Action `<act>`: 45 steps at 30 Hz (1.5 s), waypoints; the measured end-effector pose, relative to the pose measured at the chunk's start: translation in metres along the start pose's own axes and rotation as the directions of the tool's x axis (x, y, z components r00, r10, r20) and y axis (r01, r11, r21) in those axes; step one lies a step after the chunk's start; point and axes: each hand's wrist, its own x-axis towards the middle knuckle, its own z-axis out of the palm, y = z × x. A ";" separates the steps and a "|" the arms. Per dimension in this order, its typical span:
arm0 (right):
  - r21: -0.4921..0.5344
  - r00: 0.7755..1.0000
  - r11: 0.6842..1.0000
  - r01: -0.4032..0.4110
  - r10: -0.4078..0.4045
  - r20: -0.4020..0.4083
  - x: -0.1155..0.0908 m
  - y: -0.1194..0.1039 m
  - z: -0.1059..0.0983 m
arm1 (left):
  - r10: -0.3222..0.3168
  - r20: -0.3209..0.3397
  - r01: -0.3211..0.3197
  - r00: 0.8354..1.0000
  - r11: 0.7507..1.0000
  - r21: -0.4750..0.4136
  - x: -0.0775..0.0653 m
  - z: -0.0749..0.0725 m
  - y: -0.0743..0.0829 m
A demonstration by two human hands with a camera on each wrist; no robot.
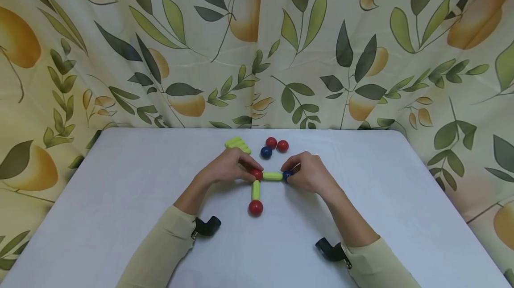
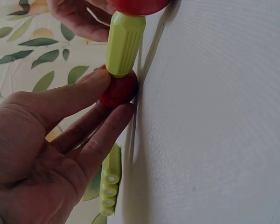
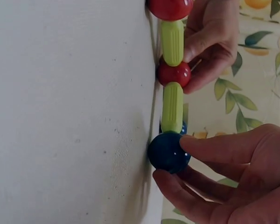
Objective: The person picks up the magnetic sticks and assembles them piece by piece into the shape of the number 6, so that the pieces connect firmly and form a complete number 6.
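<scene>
On the table, two yellow-green rods and three balls form a corner shape. My left hand [image 1: 230, 166] pinches the red ball [image 2: 119, 90] at the corner between thumb and fingers. From that ball one rod [image 1: 272, 176] runs right to a blue ball [image 3: 169, 152], which my right hand [image 1: 308, 173] grips with thumb and fingertips. A second rod [image 1: 255, 190] leads from the corner toward the near side and ends at another red ball [image 1: 255, 208], which neither hand touches. In the head view the fingers partly cover the corner ball and the blue ball.
Behind the hands lie several loose yellow-green rods [image 1: 238, 144] side by side. Two loose red balls [image 1: 277, 144] and a loose blue ball [image 1: 266, 152] sit right of them. A patterned curtain [image 1: 257, 56] hangs behind the white table [image 1: 132, 167].
</scene>
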 end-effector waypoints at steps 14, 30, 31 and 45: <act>0.018 1.000 1.000 0.004 -0.004 0.010 0.001 0.006 -0.006 | 0.013 -0.005 -0.013 1.000 1.000 -0.003 0.002 0.000 0.003; 0.015 1.000 1.000 0.002 -0.002 0.003 0.002 0.006 -0.005 | -0.031 -0.217 0.043 0.976 0.998 0.050 -0.001 -0.010 0.002; 0.016 1.000 1.000 0.001 -0.001 0.003 0.002 0.006 -0.005 | -0.036 -0.241 0.051 0.970 0.997 0.060 0.000 -0.010 0.002; 0.037 1.000 0.999 -0.012 0.011 0.026 0.004 0.007 -0.003 | -0.083 -0.374 0.155 0.924 0.973 0.168 0.005 -0.012 -0.003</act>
